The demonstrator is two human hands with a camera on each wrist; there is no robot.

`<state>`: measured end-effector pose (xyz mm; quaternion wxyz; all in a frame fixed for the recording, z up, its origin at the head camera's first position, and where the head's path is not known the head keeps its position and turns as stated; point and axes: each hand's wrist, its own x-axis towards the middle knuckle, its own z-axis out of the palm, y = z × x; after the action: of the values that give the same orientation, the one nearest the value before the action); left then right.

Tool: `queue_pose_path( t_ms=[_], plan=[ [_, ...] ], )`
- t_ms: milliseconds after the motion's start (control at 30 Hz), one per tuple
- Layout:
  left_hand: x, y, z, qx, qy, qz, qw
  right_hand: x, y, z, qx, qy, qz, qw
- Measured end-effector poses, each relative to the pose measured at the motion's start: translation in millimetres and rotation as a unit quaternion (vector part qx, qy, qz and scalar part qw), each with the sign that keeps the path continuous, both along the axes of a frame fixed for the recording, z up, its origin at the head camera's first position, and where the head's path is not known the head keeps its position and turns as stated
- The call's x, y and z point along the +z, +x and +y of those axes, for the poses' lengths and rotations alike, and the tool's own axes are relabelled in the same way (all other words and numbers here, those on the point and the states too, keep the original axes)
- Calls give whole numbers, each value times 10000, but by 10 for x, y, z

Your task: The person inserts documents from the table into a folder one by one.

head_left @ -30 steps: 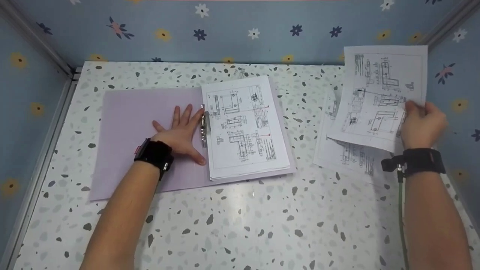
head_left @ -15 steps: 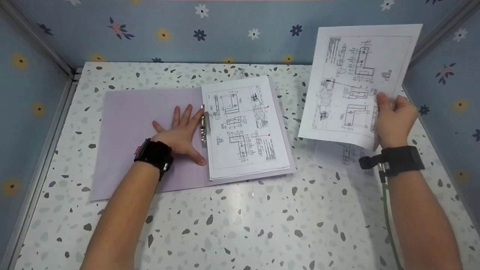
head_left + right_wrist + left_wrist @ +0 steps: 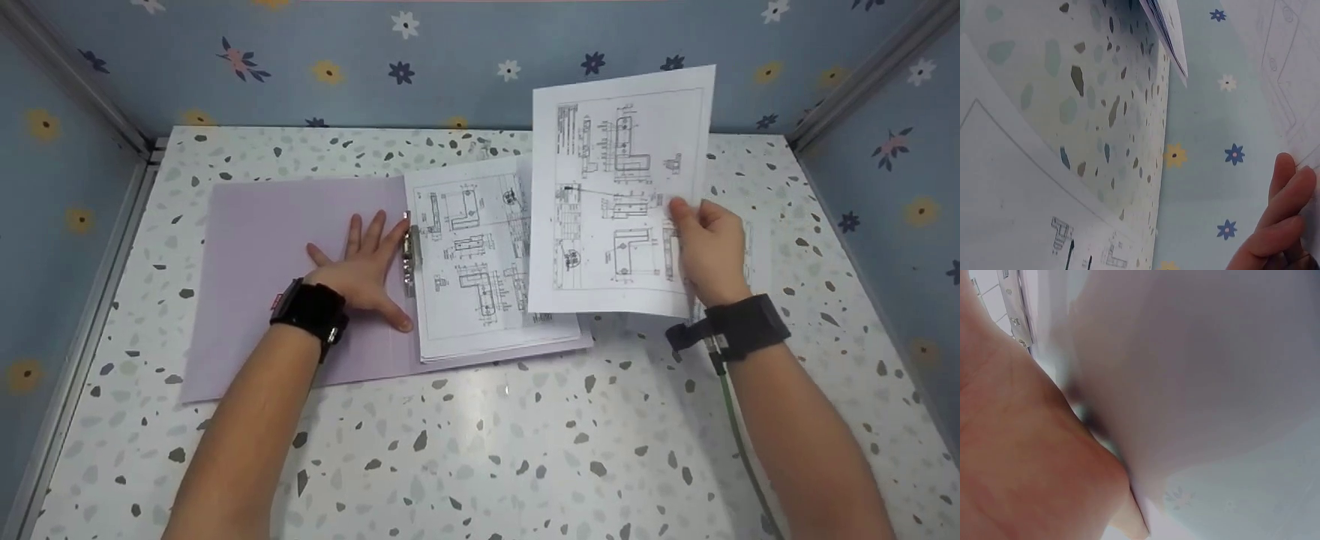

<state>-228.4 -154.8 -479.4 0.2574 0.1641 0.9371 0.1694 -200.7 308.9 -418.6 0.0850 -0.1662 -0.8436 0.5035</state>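
A lilac folder [image 3: 262, 225] lies spread on the table, with a metal clip [image 3: 409, 259] along its fold. White sheets of technical drawings [image 3: 469, 300] lie on its right half. My left hand [image 3: 358, 277] rests on the folder beside the clip, fingers spread. In the left wrist view the palm fills the left side, near the metal strip [image 3: 1013, 309]. My right hand [image 3: 712, 244] pinches the right edge of a drawing sheet [image 3: 600, 217], raised above the folder's right part and covering some of the sheets there. In the right wrist view, curled fingers [image 3: 1280, 225] lie behind this sheet.
Another drawing sheet [image 3: 1010, 185] lies on the speckled table [image 3: 480, 450], mostly hidden in the head view behind the right hand. A green cable [image 3: 739, 435] trails from the right wrist strap. Flowered blue walls [image 3: 450, 45] border the table at the back and sides.
My right hand has carried the drawing sheet leftward from the right side of the table until it overlaps the folder's sheets in the head view. The left hand has stayed in place.
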Motion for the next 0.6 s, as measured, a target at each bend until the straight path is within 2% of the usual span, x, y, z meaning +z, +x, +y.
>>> queue_pose_path(
  t_ms=[333, 600],
  plan=[
    [6, -1, 1, -10, 7, -24, 10000, -127, -8, -345, 727, -178, -232, 9969],
    [-8, -8, 1, 21, 38, -86, 10000, -190, -37, -550, 1554, -248, -755, 9847]
  ],
)
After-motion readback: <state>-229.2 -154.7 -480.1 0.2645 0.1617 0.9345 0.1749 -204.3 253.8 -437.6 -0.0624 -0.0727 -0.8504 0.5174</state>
